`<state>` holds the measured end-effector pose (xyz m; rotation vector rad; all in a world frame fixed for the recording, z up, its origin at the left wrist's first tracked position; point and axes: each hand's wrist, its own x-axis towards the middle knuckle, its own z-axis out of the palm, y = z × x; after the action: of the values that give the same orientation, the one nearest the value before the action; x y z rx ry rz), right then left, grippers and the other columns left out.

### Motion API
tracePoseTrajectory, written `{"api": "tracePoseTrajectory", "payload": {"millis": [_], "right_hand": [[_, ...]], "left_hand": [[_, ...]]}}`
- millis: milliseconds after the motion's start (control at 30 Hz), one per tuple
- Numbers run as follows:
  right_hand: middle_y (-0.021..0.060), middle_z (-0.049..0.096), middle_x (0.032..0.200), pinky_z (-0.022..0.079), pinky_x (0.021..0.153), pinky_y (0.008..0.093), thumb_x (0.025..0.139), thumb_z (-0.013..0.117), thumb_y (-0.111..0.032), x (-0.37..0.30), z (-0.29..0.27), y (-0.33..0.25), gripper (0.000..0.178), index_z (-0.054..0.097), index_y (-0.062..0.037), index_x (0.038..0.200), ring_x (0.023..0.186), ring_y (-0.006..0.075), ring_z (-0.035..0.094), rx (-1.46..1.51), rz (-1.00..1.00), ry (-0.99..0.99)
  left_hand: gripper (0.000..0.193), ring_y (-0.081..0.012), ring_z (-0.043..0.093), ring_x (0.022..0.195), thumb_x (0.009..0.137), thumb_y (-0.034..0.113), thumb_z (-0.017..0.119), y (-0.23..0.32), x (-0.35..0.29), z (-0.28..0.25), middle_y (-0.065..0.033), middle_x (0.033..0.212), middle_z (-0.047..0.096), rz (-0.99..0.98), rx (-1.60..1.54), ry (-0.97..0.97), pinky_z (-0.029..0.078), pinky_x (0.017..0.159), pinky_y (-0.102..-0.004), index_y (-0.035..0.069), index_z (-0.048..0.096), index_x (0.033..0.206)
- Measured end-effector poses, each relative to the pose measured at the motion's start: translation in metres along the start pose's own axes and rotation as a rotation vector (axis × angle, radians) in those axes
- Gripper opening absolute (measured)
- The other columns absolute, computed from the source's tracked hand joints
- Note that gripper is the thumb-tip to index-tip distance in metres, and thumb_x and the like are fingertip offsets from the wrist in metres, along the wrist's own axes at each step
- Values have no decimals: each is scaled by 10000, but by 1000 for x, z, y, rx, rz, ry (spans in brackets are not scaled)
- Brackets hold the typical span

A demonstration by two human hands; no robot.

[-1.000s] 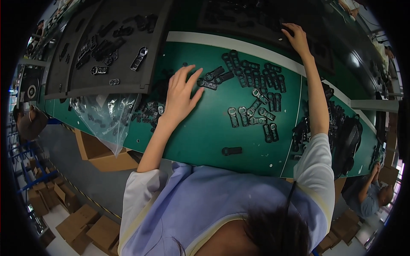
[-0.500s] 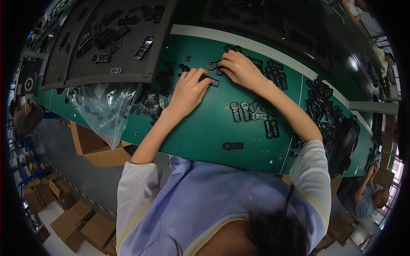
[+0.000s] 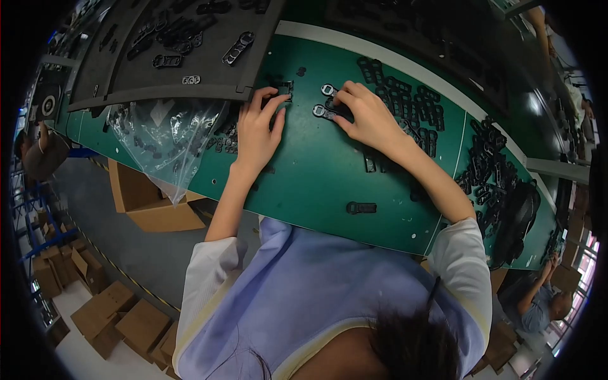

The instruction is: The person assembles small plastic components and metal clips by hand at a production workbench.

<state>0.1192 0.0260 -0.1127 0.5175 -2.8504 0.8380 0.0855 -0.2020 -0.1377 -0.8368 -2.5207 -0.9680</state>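
Note:
My right hand (image 3: 370,117) is closed over two black elongated parts with ring-shaped ends. The rings of the upper black part (image 3: 328,90) and the lower black part (image 3: 320,112) stick out left of my fingers, and the rest is hidden under them. My left hand (image 3: 256,130) rests palm down over the green tabletop (image 3: 304,171), its thumb and fingers apart. Its fingertips are beside a small dark part (image 3: 288,87); whether they touch it is unclear. Rows of similar black parts (image 3: 405,101) lie beyond my right hand.
A clear plastic bag (image 3: 168,142) of small dark pieces hangs at the table's left edge, over an open cardboard box (image 3: 161,215). A grey tray (image 3: 221,88) with black parts stands far left. A lone black part (image 3: 361,208) lies near the front; a heap of parts (image 3: 484,161) is right.
My left hand has moved left and slightly down, away from the black part it was at. My right hand has shifted a little right and down, now over two parts. The whole view has shifted slightly.

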Motion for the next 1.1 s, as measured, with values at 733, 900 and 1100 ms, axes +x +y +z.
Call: {"api": "tracePoseTrajectory", "payload": {"millis": [733, 900, 1100], "right_hand": [[159, 687, 806, 547, 665, 371, 647, 730, -123, -12, -171, 213, 94, 705, -37, 677, 686, 296, 672, -245, 624, 659], [159, 687, 816, 551, 703, 408, 649, 752, -191, 35, -164, 344, 197, 702, -56, 783, 773, 318, 678, -645, 750, 751], [177, 646, 833, 523, 692, 391, 805, 662, -190, 66, -153, 324, 232, 634, 35, 854, 834, 319, 638, -829, 617, 624]], "left_hand": [[199, -361, 500, 1095, 844, 41, 595, 5, -8, 8, -152, 1188, 522, 35, 116, -127, 407, 934, -456, 45, 620, 1041], [216, -361, 509, 1076, 837, 51, 597, 6, -12, 10, -145, 1179, 521, 68, 193, -143, 423, 886, -456, 64, 611, 1052], [265, -342, 541, 1040, 822, 30, 622, 8, -8, 5, -138, 1199, 538, 50, 182, -77, 444, 884, -422, 80, 640, 1081]]}}
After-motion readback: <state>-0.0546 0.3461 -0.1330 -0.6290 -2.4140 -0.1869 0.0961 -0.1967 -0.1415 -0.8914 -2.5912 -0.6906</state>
